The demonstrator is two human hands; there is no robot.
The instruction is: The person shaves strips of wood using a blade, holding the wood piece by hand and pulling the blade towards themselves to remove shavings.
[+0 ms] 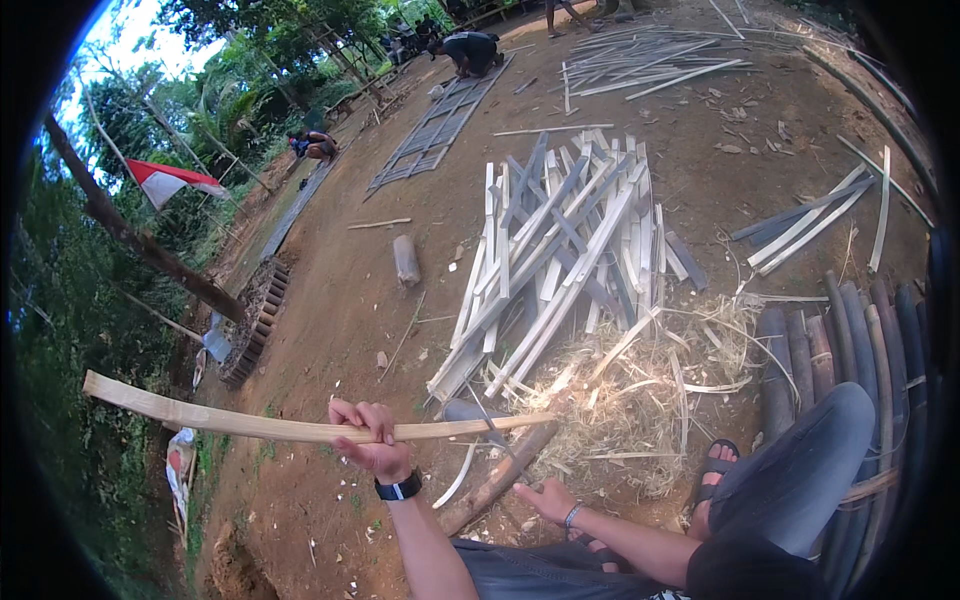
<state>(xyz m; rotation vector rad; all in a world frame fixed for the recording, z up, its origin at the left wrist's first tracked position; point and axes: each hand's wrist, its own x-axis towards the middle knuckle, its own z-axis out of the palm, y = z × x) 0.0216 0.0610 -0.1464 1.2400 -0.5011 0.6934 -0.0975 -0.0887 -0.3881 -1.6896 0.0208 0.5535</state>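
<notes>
My left hand (372,440) is closed around a long pale split-bamboo strip (230,420), which reaches far out to the left. The strip's right end lies over the upper end of a short log (500,482). Low and close to that log, my right hand (550,500) is closed. A thin dark knife blade (488,415), seen nearly edge-on, runs up from it and crosses the strip; the handle is mostly hidden by the fingers. Pale shavings (610,420) are heaped just beyond the log.
A large pile of split bamboo strips (570,240) lies ahead. Dark bamboo poles (850,340) lie at my right, beside my bent knee (830,440). A short cut log (406,260) rests on the dirt. Farther off, a person (470,50) bends over a slatted bamboo panel (440,130).
</notes>
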